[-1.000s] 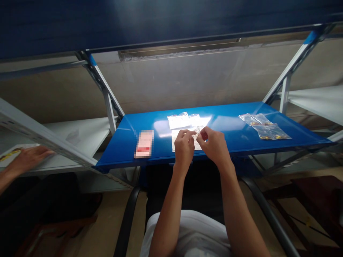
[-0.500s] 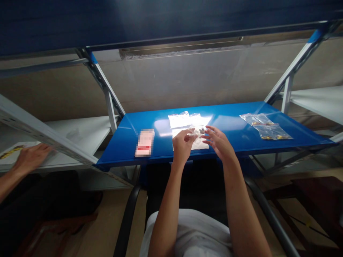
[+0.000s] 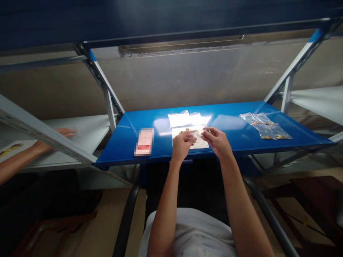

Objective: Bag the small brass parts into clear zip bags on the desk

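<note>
My left hand [image 3: 183,143] is closed on a clear plastic bag [image 3: 197,134], its thumb and fingers bent around the near left side. Facing it, my right hand [image 3: 217,141] pinches at the bag's right side; what lies between its fingertips is too small to make out. Both hands are over a white sheet [image 3: 200,145] on the blue table [image 3: 163,151]. A few small yellow and dark pieces [image 3: 183,131] show on the sheet behind my left hand. Just beyond the sheet lie flat clear bags [image 3: 178,120], washed out by glare.
Several zip bags [image 3: 276,131] with yellow pieces lie on the table's right side. A pink, blurred-out packet or device [image 3: 144,142] rests at left. Metal posts [image 3: 108,96] frame the table. Another person's hand [image 3: 63,132] is over the white shelf [image 3: 88,134] at left.
My right hand's spread fingers have come together into a pinch by the bag. My left hand has barely moved. The other person's hand has shifted right and away along the white shelf.
</note>
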Motion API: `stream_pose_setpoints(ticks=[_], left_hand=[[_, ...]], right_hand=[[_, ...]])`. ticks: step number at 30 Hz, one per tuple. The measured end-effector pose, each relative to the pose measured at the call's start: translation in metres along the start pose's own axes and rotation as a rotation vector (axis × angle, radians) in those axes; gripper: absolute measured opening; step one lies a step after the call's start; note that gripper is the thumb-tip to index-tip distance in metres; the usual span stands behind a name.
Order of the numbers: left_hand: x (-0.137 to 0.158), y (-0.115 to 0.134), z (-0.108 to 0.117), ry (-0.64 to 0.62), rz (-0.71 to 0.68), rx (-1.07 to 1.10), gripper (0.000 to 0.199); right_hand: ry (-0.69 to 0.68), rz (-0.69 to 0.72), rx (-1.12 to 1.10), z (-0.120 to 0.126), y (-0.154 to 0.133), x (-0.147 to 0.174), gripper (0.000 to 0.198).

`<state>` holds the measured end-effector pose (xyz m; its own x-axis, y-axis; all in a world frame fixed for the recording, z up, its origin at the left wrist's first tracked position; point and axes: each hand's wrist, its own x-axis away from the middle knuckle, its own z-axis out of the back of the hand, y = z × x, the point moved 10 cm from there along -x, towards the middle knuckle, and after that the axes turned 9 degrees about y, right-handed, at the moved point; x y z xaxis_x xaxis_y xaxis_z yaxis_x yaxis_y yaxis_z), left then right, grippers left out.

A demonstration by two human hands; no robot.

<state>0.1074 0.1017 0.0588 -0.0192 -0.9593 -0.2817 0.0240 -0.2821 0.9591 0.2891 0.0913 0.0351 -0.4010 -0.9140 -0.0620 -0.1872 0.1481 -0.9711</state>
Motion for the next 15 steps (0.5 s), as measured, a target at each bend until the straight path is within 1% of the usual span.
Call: stream_pose_setpoints(ticks=[3,6,7,9,10,12,15], left_hand=[[-0.001,-0.001,0.005,0.027,-0.041,-0.074,0.026],[-0.003,0.002,0.018,0.11,-0.089,-0.151,0.017],[-0.004,0.004,0.023,0.146,-0.094,-0.168,0.015],[-0.004,0.006,0.03,0.188,-0.103,-0.203,0.016],[-0.005,0.007,0.031,0.189,-0.111,-0.222,0.019],[-0.004,0.008,0.028,0.166,-0.136,-0.26,0.025],[-0.002,0.006,0.018,0.123,-0.17,-0.328,0.037]], right_hand=[[-0.002,0.053,0.062,0.003,-0.006,-0.01,0.051],[-0.063,0.15,0.151,0.002,-0.026,-0.028,0.049],[-0.116,0.185,0.195,-0.001,-0.035,-0.034,0.048],[-0.289,0.234,0.299,-0.016,-0.047,-0.043,0.043],[-0.379,0.246,0.353,-0.024,-0.05,-0.045,0.041],[-0.513,0.265,0.448,-0.037,-0.053,-0.048,0.036],[-0.609,0.307,0.577,-0.051,-0.052,-0.049,0.029]])
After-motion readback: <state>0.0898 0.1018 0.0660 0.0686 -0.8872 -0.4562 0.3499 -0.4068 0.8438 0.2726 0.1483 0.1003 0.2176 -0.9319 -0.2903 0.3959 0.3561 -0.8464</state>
